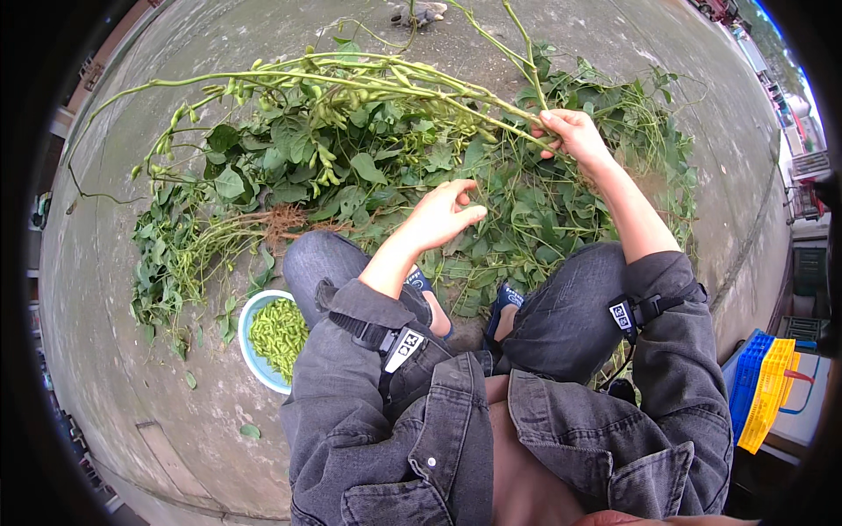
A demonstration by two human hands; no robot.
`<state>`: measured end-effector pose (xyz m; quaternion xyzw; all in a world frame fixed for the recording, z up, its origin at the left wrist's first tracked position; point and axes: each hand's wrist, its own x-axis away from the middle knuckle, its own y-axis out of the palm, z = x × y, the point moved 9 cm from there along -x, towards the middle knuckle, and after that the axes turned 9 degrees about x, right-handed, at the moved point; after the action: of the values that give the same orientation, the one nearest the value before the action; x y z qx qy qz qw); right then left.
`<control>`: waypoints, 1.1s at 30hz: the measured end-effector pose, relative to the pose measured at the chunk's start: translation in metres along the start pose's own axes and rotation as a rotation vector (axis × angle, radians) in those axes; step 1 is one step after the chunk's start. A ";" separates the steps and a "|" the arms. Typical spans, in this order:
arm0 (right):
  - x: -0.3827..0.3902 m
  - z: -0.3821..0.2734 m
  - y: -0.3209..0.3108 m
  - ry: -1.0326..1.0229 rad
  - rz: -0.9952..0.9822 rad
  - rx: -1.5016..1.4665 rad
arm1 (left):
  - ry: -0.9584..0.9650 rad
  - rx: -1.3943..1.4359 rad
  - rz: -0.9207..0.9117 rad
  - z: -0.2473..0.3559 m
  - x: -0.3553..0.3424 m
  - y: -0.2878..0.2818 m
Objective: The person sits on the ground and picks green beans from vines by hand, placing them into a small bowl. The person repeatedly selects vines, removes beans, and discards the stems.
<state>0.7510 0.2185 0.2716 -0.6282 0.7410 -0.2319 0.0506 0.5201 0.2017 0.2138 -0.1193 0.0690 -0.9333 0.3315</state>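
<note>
My right hand (570, 136) is closed around the thick lower stems of a soybean plant (377, 83). Its long branches, hung with green pods, stretch leftward above the ground, while another stem points away from me. My left hand (441, 215) hovers nearer my knees, below the branches, with the thumb apart from bent fingers and nothing visible between them. By my left knee stands a light blue basin (246, 355) partly filled with picked green pods (279, 337).
A wide heap of leafy soybean plants (544, 219) covers the concrete floor (737, 175) before my feet, with brown roots (282, 223) at its left. Blue and yellow plastic crates (761, 390) stand at the right. A greyish object (418, 13) lies at the far edge.
</note>
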 end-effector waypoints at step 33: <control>0.028 0.087 -0.052 0.258 0.094 0.754 | -0.112 0.651 0.001 0.015 -0.094 0.164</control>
<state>0.8244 0.1622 0.2211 -0.4967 0.6322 -0.5619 0.1945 0.6935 0.1345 0.1779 -0.0579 -0.2513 -0.8982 0.3560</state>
